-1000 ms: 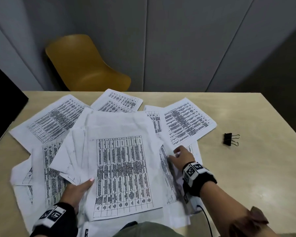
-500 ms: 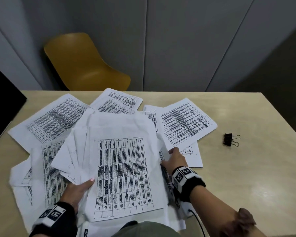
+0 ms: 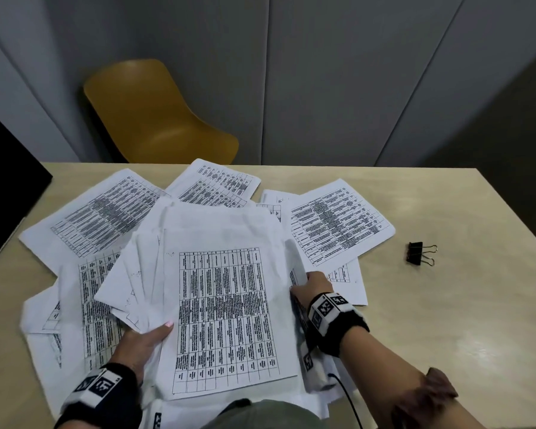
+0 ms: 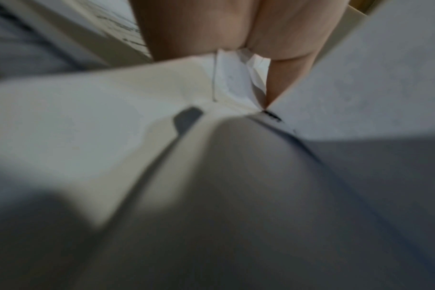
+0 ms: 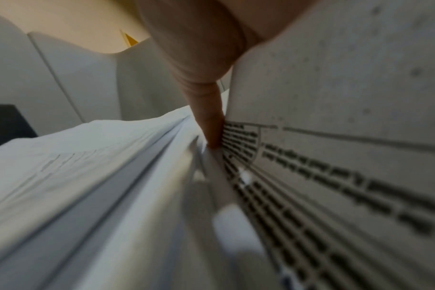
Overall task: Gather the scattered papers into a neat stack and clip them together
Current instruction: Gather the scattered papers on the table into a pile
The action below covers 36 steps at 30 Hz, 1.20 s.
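A loose, fanned sheaf of thin white printed papers is gripped at its near left corner by the left hand, thumb laid on top, fingers tucked beneath. At the sheaf's right edge, a further sheet is pinched by the right hand. More crinkled sheets, dense with black tables, are spread flat beyond and to either side of both hands on the pale wood-grain table. Well right of the right hand, a small black binder clip with wire handles is lying.

Left hand fingers hidden under papers, wrist views blurred, print illegible
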Each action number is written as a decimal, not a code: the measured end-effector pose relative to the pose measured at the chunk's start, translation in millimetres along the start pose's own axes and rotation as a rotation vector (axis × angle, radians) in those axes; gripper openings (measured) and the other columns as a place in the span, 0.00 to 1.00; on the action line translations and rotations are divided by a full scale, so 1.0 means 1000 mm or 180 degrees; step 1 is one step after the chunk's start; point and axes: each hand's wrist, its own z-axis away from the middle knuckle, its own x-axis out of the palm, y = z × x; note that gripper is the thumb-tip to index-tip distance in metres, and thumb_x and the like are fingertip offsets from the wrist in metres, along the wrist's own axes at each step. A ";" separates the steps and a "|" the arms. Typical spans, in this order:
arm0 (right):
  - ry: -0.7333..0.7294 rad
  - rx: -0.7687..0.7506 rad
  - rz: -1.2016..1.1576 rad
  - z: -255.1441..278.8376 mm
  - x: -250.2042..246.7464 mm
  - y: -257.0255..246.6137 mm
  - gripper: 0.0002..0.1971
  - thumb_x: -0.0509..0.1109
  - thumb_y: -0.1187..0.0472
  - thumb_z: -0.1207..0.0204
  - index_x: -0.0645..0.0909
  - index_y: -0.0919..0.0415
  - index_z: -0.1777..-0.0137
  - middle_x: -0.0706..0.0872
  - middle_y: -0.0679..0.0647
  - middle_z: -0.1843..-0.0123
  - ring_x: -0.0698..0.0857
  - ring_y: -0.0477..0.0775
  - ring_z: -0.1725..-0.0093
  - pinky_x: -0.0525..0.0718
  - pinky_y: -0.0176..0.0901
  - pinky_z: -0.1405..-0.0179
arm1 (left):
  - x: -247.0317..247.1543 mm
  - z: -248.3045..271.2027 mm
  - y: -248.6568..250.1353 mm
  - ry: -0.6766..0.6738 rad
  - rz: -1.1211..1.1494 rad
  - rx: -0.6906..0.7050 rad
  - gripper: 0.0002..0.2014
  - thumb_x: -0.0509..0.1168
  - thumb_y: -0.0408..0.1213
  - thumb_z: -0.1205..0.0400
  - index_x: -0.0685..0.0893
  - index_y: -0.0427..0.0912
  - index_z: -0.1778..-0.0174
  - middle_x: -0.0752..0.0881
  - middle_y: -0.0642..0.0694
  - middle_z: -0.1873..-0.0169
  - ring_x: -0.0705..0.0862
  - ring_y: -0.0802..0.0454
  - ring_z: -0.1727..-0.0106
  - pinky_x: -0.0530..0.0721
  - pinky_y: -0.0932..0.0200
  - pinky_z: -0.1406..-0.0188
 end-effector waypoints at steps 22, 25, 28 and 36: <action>0.0548 0.0554 -0.1469 -0.043 -0.052 0.024 0.28 0.79 0.64 0.37 0.76 0.70 0.37 0.85 0.59 0.51 0.86 0.61 0.53 0.84 0.52 0.46 | 0.004 0.007 0.005 -0.0416 0.0279 0.0312 0.19 0.66 0.28 0.22 0.77 0.21 0.38 0.77 0.28 0.32 0.73 0.34 0.28 0.61 0.43 0.26; 0.0379 0.0557 -0.1360 -0.041 -0.057 0.023 0.18 0.77 0.66 0.34 0.81 0.71 0.45 0.86 0.62 0.56 0.83 0.59 0.61 0.81 0.45 0.57 | 0.003 0.006 0.005 -0.0467 0.0328 0.0304 0.18 0.66 0.30 0.21 0.77 0.24 0.37 0.77 0.31 0.31 0.71 0.35 0.26 0.60 0.42 0.25; 0.0232 0.0595 -0.1297 -0.034 -0.069 0.031 0.13 0.73 0.68 0.29 0.79 0.70 0.47 0.81 0.60 0.67 0.77 0.56 0.72 0.76 0.38 0.73 | 0.003 0.005 0.005 -0.0459 0.0336 0.0301 0.17 0.67 0.30 0.22 0.78 0.26 0.39 0.78 0.31 0.32 0.72 0.36 0.27 0.61 0.43 0.26; 0.0465 0.0368 -0.1690 -0.018 -0.058 0.055 0.11 0.73 0.66 0.28 0.74 0.69 0.52 0.76 0.58 0.71 0.73 0.54 0.73 0.72 0.41 0.72 | 0.012 0.002 0.006 -0.0290 0.0215 0.0292 0.21 0.68 0.29 0.23 0.76 0.24 0.35 0.79 0.30 0.33 0.76 0.42 0.36 0.63 0.46 0.27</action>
